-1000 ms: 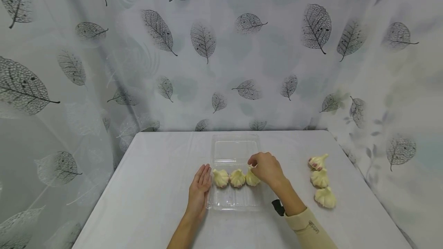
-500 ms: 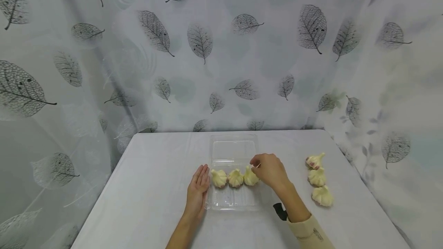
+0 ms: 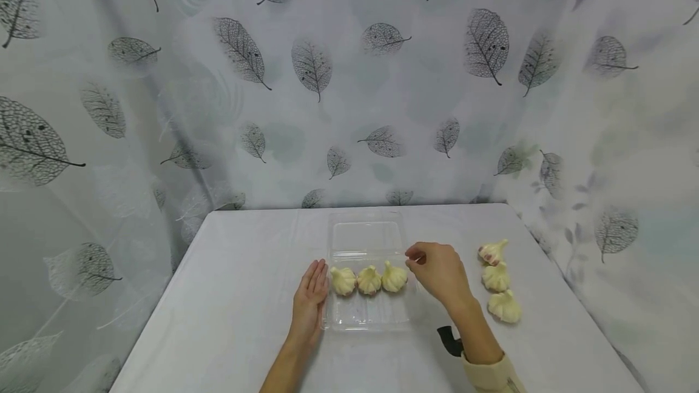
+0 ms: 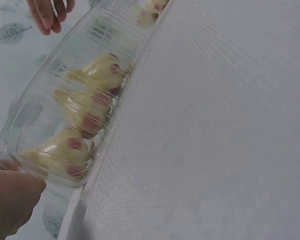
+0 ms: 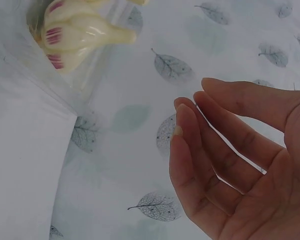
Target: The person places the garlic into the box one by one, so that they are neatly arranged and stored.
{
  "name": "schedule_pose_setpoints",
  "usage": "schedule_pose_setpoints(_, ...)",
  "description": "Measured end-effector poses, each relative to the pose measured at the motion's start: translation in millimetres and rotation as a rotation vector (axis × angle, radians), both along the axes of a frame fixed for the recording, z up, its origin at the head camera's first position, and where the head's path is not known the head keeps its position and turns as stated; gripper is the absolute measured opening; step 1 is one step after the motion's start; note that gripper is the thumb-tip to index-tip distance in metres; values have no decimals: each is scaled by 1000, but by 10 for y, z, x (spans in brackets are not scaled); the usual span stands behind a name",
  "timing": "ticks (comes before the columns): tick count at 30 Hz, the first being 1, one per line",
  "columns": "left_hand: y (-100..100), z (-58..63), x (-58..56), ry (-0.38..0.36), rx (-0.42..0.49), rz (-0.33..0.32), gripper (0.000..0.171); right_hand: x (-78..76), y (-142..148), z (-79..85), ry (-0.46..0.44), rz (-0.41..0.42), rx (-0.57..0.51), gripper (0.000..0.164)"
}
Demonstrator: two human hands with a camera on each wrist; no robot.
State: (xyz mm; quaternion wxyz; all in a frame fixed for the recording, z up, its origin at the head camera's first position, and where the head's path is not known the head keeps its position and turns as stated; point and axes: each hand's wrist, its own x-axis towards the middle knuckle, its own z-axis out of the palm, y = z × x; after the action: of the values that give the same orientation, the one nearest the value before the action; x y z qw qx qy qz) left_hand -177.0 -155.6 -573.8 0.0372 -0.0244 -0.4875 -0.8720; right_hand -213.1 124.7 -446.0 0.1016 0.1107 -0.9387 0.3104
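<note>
Three pale garlic bulbs stand in a row across the clear plastic clamshell box (image 3: 363, 319), whose lid lies back: a left bulb (image 3: 343, 282), a middle bulb (image 3: 369, 281) and a right bulb (image 3: 394, 277). My left hand (image 3: 309, 305) rests against the box's left wall with straight fingers. The left wrist view shows the bulbs through the wall, beside the left hand (image 4: 12, 200). Just right of the right bulb hovers my right hand (image 3: 441, 272). Its fingers are loosely bent and hold nothing, as the right wrist view of the hand (image 5: 235, 160) confirms.
Three more garlic bulbs (image 3: 496, 277) lie in a column on the right side of the white table (image 3: 246, 296). A leaf-patterned curtain (image 3: 349, 77) hangs behind and around the table. A black strap (image 3: 450, 341) is on the right wrist.
My right hand has let go of the right garlic bulb and moved a little to the right. The left hand stays against the box. The whole head view has shifted slightly.
</note>
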Motion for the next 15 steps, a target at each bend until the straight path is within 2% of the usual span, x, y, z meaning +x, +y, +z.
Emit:
schedule_pose_setpoints(8,23,8,-19,-3,36,18,69,82,126,17,29,-40,-24,8)
schedule_pose_setpoints(15,20,5,-9,-3,28,9,69,145,246,-22,60,-72,-44,6)
